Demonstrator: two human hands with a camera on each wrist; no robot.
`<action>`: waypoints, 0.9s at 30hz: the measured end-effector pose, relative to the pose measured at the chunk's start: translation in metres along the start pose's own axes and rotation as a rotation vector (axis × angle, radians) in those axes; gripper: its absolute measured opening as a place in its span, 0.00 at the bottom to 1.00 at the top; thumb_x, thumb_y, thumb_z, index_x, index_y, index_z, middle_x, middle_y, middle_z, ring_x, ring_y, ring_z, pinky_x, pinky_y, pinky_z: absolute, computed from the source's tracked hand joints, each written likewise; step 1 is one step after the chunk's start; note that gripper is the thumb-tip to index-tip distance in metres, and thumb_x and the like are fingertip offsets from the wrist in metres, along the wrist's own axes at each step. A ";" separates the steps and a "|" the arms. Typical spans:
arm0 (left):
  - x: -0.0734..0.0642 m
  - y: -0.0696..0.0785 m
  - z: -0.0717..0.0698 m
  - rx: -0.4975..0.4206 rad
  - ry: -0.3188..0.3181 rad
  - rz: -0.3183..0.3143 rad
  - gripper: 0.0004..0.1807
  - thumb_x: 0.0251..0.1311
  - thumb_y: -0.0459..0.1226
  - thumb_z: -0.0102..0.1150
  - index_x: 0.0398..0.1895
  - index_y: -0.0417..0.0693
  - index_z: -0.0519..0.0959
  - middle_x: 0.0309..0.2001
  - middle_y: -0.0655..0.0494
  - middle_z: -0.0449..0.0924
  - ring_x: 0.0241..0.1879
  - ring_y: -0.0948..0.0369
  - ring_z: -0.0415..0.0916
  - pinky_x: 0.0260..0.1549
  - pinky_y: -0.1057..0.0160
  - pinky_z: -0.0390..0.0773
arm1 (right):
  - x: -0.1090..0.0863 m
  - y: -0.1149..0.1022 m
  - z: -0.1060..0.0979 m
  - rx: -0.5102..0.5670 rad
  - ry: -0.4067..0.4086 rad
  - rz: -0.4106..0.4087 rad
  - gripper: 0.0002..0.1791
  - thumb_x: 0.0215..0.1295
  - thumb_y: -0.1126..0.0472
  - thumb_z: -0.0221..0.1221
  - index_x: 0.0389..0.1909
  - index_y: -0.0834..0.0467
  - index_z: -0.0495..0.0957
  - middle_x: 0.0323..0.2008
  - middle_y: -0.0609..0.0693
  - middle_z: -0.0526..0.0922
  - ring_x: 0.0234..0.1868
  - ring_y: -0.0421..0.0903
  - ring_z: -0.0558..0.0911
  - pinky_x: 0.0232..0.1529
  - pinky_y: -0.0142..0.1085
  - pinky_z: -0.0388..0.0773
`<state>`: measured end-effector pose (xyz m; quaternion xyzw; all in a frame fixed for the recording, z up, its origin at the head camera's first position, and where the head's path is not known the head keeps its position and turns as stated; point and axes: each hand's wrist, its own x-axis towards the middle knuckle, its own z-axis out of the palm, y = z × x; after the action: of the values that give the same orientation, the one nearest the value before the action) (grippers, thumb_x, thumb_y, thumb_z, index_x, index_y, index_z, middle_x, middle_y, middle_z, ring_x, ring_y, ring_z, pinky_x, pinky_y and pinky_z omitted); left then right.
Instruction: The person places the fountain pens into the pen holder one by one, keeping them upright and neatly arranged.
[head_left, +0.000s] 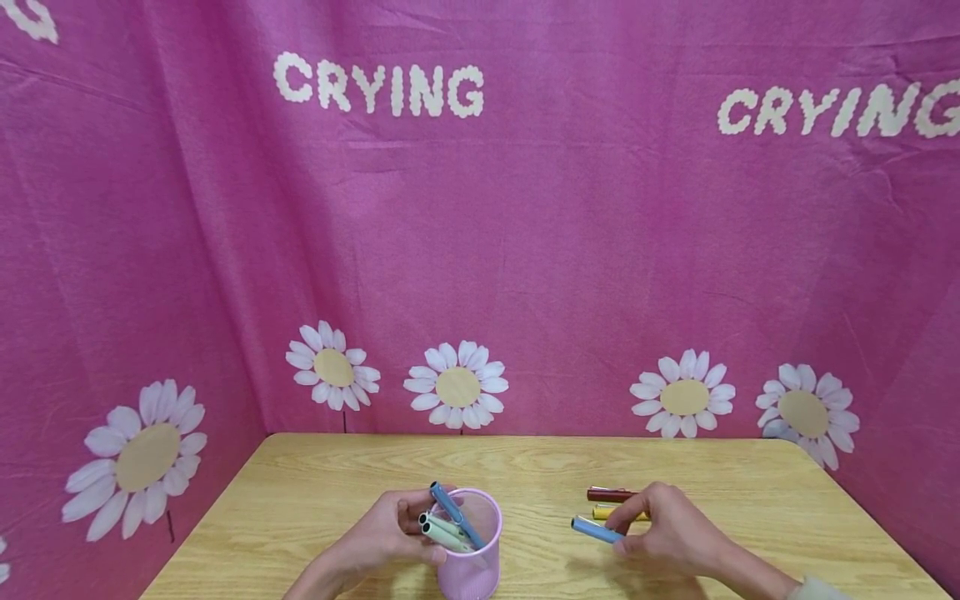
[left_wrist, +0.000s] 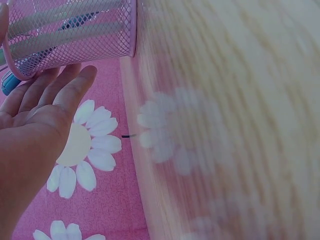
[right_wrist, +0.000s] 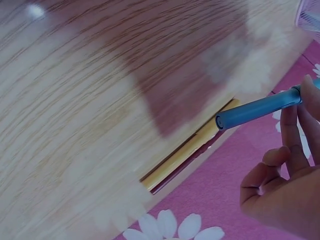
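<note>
My left hand (head_left: 378, 533) holds a pink mesh pen cup (head_left: 474, 577) from its left side, with the thumb near the front and the fingers behind. Inside it lean a dark blue pen (head_left: 456, 512) and pale green pens (head_left: 444, 532), caps toward the rim. Between thumb and fingertips, my right hand (head_left: 671, 533) pinches a light blue pen (head_left: 594, 529). The right wrist view shows this pen (right_wrist: 260, 111) raised off the table. Just beyond it lie a yellow pen (right_wrist: 190, 154) and a dark red pen (head_left: 609, 494), side by side; the right hand partly hides both in the head view.
The wooden table (head_left: 540, 467) has a glossy top that reflects the cloth. A pink cloth (head_left: 555, 250) with daisies and white lettering hangs behind the table and at both sides. Table surface separates the cup from the loose pens.
</note>
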<state>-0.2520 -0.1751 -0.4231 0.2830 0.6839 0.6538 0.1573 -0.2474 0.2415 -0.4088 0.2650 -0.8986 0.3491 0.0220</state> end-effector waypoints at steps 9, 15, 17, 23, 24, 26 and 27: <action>0.000 0.001 0.001 -0.009 -0.007 0.000 0.37 0.59 0.27 0.75 0.72 0.31 0.72 0.57 0.32 0.83 0.48 0.58 0.84 0.50 0.63 0.83 | 0.004 -0.022 0.002 0.061 0.017 0.015 0.08 0.55 0.61 0.79 0.31 0.44 0.92 0.47 0.42 0.90 0.58 0.53 0.85 0.47 0.36 0.75; 0.000 0.000 0.000 -0.011 -0.003 -0.005 0.37 0.59 0.27 0.75 0.72 0.31 0.72 0.57 0.33 0.83 0.48 0.57 0.84 0.50 0.63 0.83 | 0.006 -0.034 0.004 0.088 0.044 0.032 0.09 0.54 0.60 0.78 0.32 0.42 0.91 0.45 0.41 0.91 0.59 0.49 0.85 0.55 0.41 0.75; 0.000 0.000 0.000 -0.006 -0.001 -0.008 0.37 0.59 0.28 0.75 0.72 0.32 0.72 0.56 0.33 0.83 0.48 0.57 0.84 0.49 0.63 0.83 | 0.007 -0.037 0.004 0.103 0.043 0.043 0.09 0.55 0.60 0.78 0.32 0.42 0.91 0.43 0.39 0.91 0.59 0.49 0.85 0.56 0.44 0.76; 0.000 0.000 0.000 0.003 0.004 -0.018 0.37 0.60 0.29 0.76 0.72 0.33 0.73 0.56 0.34 0.84 0.46 0.58 0.84 0.47 0.64 0.83 | 0.008 -0.046 0.006 0.107 0.065 0.051 0.09 0.54 0.59 0.79 0.32 0.42 0.92 0.36 0.34 0.90 0.59 0.51 0.85 0.44 0.35 0.72; 0.000 0.000 0.000 0.003 0.005 -0.020 0.37 0.60 0.29 0.76 0.72 0.33 0.73 0.56 0.34 0.84 0.46 0.58 0.84 0.47 0.64 0.83 | 0.008 -0.047 0.006 0.106 0.069 0.053 0.09 0.54 0.59 0.79 0.32 0.42 0.92 0.35 0.34 0.90 0.60 0.52 0.85 0.39 0.35 0.70; 0.000 0.000 0.000 0.004 0.008 -0.024 0.36 0.60 0.29 0.76 0.72 0.33 0.73 0.55 0.34 0.84 0.46 0.58 0.84 0.47 0.64 0.82 | 0.008 -0.051 0.007 0.117 0.076 0.062 0.08 0.54 0.59 0.79 0.33 0.43 0.92 0.33 0.34 0.90 0.61 0.56 0.84 0.30 0.34 0.63; 0.000 0.000 0.000 0.005 0.009 -0.026 0.36 0.60 0.29 0.76 0.72 0.34 0.73 0.55 0.34 0.84 0.46 0.58 0.84 0.47 0.64 0.82 | 0.008 -0.053 0.007 0.120 0.081 0.069 0.08 0.54 0.59 0.79 0.32 0.43 0.92 0.32 0.35 0.89 0.61 0.56 0.84 0.26 0.35 0.58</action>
<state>-0.2519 -0.1754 -0.4227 0.2718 0.6897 0.6513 0.1620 -0.2275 0.2007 -0.3800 0.2203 -0.8830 0.4134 0.0303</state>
